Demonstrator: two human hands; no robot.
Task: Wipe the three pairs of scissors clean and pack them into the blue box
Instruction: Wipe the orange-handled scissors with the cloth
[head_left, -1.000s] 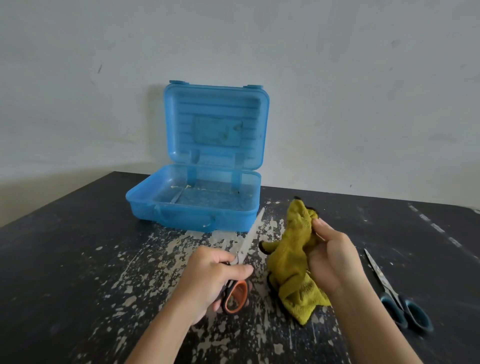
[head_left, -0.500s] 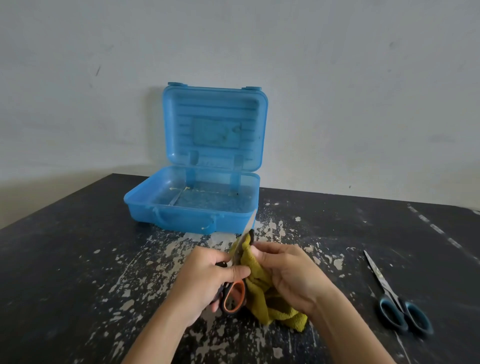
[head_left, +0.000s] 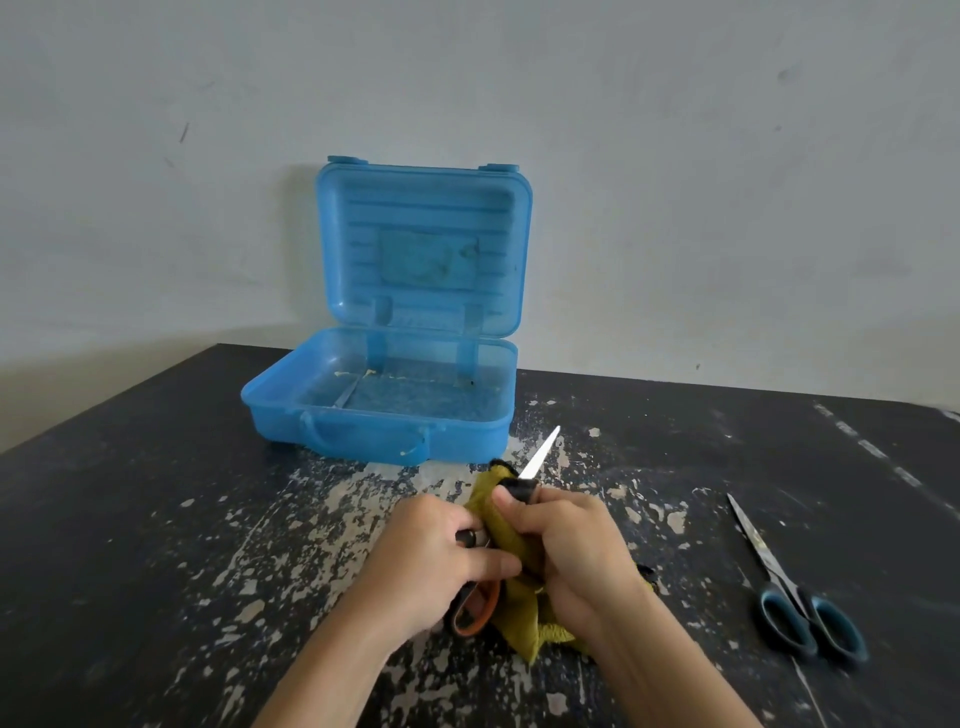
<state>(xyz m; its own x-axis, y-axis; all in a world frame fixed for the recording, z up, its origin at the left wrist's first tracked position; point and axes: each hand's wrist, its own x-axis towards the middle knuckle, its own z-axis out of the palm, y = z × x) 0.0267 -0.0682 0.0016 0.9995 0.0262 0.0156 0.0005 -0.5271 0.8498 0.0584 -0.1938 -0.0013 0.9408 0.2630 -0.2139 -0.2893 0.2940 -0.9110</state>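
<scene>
- My left hand (head_left: 431, 564) grips the orange scissors (head_left: 540, 457) by the handle.
- My right hand (head_left: 574, 556) clenches the cloth (head_left: 511, 543) round the blades.
- The tip points away from me and rightward, near the blue box (head_left: 379, 434).

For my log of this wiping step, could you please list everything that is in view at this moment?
blue box: 1, translucent blue, back of the table, lid open and upright, no scissors inside
orange-handled scissors: 1 pair, black and orange handle, in front of the box, blade tip poking out of the cloth
cloth: 1, olive yellow, wrapped round the blade
blue-handled scissors: 1 pair, dark blue handles, lying closed on the table at the right
table: 1, black with worn pale patches
wall: 1, pale grey, behind the table
left hand: 1, grips the orange-handled scissors' handle
right hand: 1, grips the cloth round the blade
</scene>
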